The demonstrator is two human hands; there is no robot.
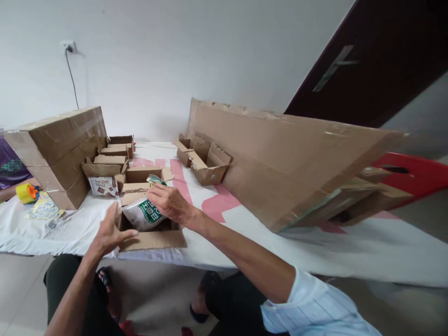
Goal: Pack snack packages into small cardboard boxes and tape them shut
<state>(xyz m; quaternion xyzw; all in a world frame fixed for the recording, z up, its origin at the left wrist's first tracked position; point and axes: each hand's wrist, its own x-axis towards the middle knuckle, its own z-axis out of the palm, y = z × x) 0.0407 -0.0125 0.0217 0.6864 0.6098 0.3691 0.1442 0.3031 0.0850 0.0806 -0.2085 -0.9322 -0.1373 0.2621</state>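
Note:
A small open cardboard box sits at the table's front edge. A white bag with a green label lies partly inside it. My right hand rests on top of the bag, fingers curled over it. At the box's left side my left hand is open, fingers stretched out, with the thumb against the box's left wall.
Several more open small boxes stand behind, one marked "Super Meal". A large taped carton is at the left, a long flat carton at the right. A yellow tape dispenser lies far left. Another person's arm shows there.

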